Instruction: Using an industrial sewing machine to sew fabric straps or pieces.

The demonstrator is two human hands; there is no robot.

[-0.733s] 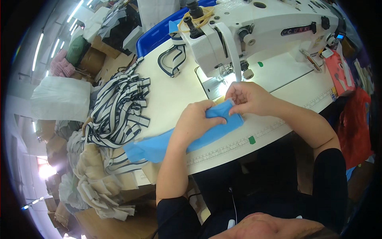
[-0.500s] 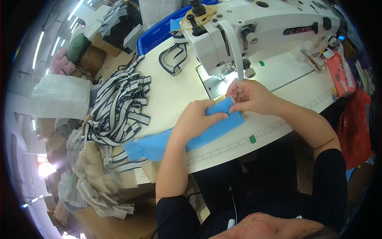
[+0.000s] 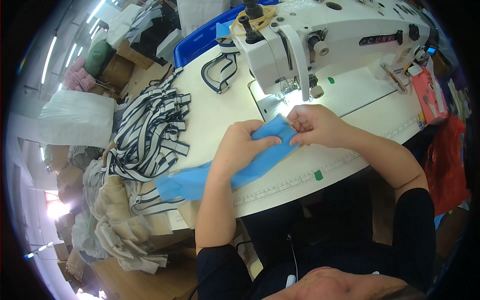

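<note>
A strip of light blue fabric (image 3: 250,167) lies across the front of the sewing table, its right end raised toward the sewing machine (image 3: 280,60). My left hand (image 3: 242,147) grips the strip near that end, thumb on top and fingers behind. At the end's edge, the curled fingers and thumb of my right hand (image 3: 317,126) pinch the fabric. Both hands are just in front of the lit needle plate (image 3: 270,106), and the fabric is apart from the needle. Part of the strip is hidden beneath my left forearm.
Left on the table lies a heap of black-and-white striped straps (image 3: 147,132); one strap loop (image 3: 220,72) lies beside the machine head. A blue bin (image 3: 185,52) stands behind. Beige cloth (image 3: 117,215) hangs at the left edge. A ruler tape (image 3: 280,187) runs along the front edge.
The raised fabric end has opened out flatter and tilted up toward the machine. My left hand has shifted slightly left, and my right fingers have moved a little down along the edge.
</note>
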